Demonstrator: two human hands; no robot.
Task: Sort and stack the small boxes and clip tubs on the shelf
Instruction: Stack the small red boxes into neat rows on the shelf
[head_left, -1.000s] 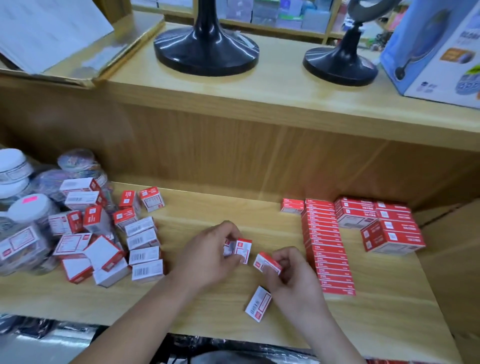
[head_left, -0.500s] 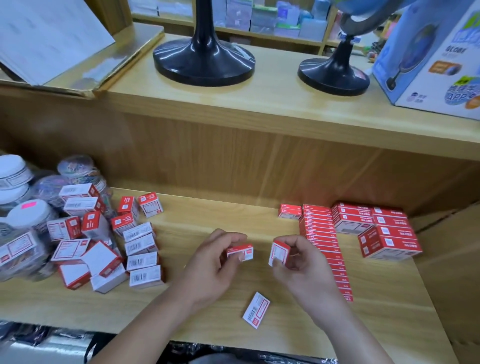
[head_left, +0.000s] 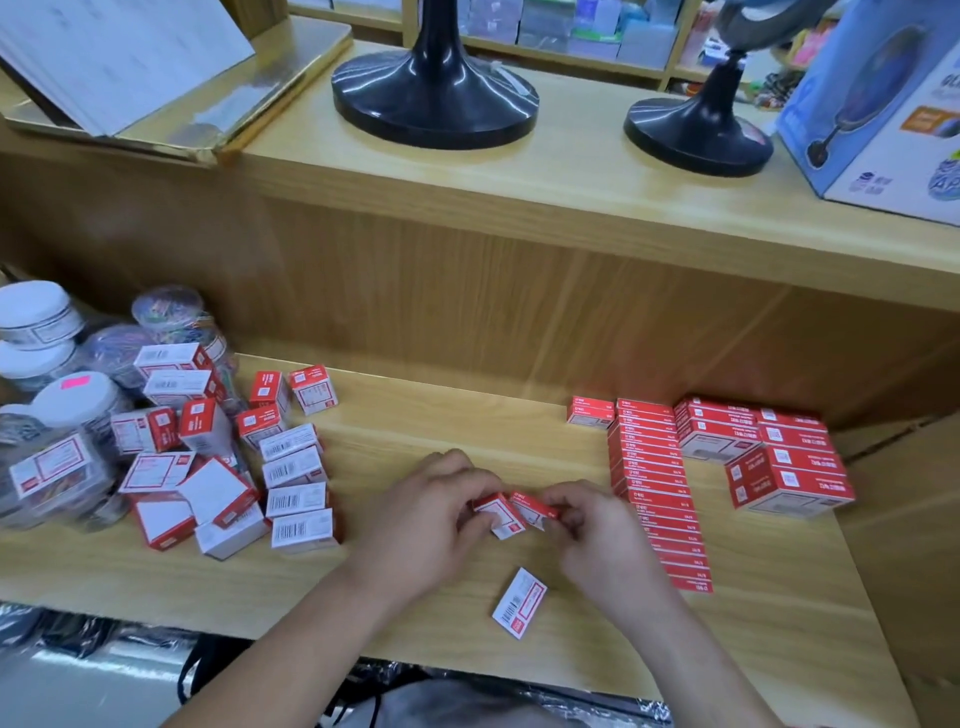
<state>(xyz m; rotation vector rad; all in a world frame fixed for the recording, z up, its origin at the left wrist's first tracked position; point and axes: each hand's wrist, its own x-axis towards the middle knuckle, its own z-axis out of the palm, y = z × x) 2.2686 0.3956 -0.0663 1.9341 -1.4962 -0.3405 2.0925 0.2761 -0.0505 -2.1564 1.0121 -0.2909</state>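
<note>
Loose box (head_left: 519, 603), long axis near-L/far-R

red-and-white small boxes (head_left: 293, 470), white-lidded clip tubs (head_left: 36, 312).

You are working under soft, even light falling from overhead, which is keeping the pale wooden shelf board (head_left: 415, 431) bright. Glare is streaking across the glossy black round stand base (head_left: 435, 104) and the crinkled gold foil tray (head_left: 218, 119). The pale wooden upper ledge (head_left: 571, 197) is shading the brown wooden back panel (head_left: 467, 296). Slight blur is softening your left hand (head_left: 431, 501) and right hand (head_left: 597, 527), and print is smearing on the small red and white cardboard boxes (head_left: 501, 514) they are pinching. The wide lens is bending straight edges near the corners.
</note>
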